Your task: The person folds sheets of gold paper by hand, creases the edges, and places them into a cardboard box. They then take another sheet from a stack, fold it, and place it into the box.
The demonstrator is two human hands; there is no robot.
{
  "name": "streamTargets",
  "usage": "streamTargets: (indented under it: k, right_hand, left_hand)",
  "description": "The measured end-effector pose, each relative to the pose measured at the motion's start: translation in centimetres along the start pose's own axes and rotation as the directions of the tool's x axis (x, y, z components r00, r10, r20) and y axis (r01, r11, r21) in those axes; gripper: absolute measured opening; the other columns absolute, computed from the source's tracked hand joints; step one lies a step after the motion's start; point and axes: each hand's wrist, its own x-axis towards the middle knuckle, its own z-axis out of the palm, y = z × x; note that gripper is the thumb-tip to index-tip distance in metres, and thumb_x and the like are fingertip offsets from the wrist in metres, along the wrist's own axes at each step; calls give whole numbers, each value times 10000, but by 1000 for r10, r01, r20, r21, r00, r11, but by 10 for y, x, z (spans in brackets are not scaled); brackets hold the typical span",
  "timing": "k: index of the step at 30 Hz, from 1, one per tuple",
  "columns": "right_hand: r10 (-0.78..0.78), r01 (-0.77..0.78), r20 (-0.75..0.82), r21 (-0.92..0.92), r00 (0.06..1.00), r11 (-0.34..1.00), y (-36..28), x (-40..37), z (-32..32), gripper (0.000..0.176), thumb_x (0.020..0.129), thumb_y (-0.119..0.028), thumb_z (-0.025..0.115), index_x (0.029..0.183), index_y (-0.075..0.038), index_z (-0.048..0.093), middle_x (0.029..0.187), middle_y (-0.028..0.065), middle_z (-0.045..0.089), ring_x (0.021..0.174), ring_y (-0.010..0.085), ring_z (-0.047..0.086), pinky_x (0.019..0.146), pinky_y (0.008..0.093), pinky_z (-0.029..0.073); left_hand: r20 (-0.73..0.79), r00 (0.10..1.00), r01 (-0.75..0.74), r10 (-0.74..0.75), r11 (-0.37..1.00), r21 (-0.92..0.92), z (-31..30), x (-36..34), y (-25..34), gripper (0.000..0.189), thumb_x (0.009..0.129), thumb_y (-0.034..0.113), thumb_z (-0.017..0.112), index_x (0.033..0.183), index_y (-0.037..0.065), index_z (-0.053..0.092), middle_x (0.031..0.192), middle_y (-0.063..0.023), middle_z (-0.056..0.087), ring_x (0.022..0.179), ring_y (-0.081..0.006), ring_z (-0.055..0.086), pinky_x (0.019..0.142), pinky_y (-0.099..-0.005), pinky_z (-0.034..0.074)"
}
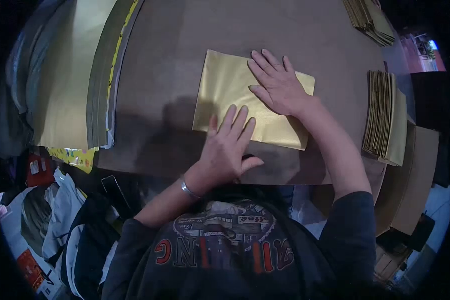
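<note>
A gold rectangular sheet of paper [225,80], looking folded, lies slightly turned on the brown table [180,35] in front of me. My right hand [277,86] rests flat over its upper right part, fingers spread. Over the lower edge of the paper is my left hand [227,142], fingers stretched and apart, with the fingertips overlapping the gold surface. A silver bracelet [186,189] circles my left wrist. Neither hand grips anything.
On the left lies a tall stack of large gold sheets [70,75] with yellow printed wrapping [75,157] under it. Folded gold bundles stand at the right edge, one nearer [382,117] and one farther [367,22]. A cardboard box [410,180] stands below the right edge.
</note>
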Motion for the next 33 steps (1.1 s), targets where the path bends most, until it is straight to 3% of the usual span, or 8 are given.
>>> streamTargets:
  k: [3,8,12,15,18,22,28,33]
  right_hand:
    - [1,-1,-3,11,1000,1000,0,0,0,632,1005,-448,367,1515,-87,270,1611,89,172,1492,293,112,1175,584,131]
    - [8,-8,10,50,1000,999,-2,0,-4,637,996,-440,382,1501,-65,287,1602,118,194,1487,314,134,1167,606,127]
    - [199,-201,38,44,979,979,-34,9,-15,658,996,-434,360,1491,-7,279,1596,151,189,1494,309,101,1166,611,105]
    - [112,-89,-132,169,985,982,-77,21,11,649,987,-415,393,1475,3,307,1582,163,223,1485,314,139,1163,600,135]
    - [69,-39,-139,212,988,977,-107,25,6,609,979,-394,426,1432,11,386,1548,167,295,1454,316,230,1149,574,198]
    - [184,-143,-188,212,965,967,-92,10,12,599,978,-364,447,1436,14,373,1549,169,293,1460,305,223,1155,564,199]
    - [287,-248,-172,219,942,944,-44,-30,12,597,992,-365,404,1443,24,352,1556,196,268,1466,325,203,1175,535,171]
    - [460,-451,-37,133,887,882,2,-64,4,648,1003,-403,356,1489,13,255,1591,164,192,1490,291,134,1187,536,128]
  left_hand:
    - [55,982,176,-180,983,60,-15,-19,-20,911,837,675,499,1418,-21,416,1517,-234,323,1424,-412,272,1106,-648,192]
    - [10,977,210,-214,967,146,-18,-35,-43,877,848,660,499,1462,45,387,1558,-180,283,1459,-385,211,1096,-674,185]
    - [38,970,231,-241,958,170,-24,-32,-38,850,827,602,588,1457,61,402,1549,-156,308,1458,-374,212,1085,-688,190]
    - [29,974,217,-224,964,153,-26,-33,-44,749,839,550,613,1429,114,462,1535,-126,338,1449,-372,233,1078,-694,196]
    - [28,979,196,-204,967,164,-26,-34,-57,597,848,440,655,1365,166,537,1519,-99,363,1439,-370,253,1072,-693,206]
    - [54,990,121,-129,984,132,-36,-12,-78,492,829,293,707,1288,168,580,1504,-89,381,1407,-372,303,1067,-700,216]
    - [108,986,104,-125,978,179,-50,42,-95,713,828,357,712,1440,143,415,1536,-94,342,1440,-364,256,1096,-686,202]
    - [93,980,147,-177,953,263,-40,60,-128,709,905,471,571,1486,128,350,1578,-83,279,1466,-340,209,1113,-680,177]
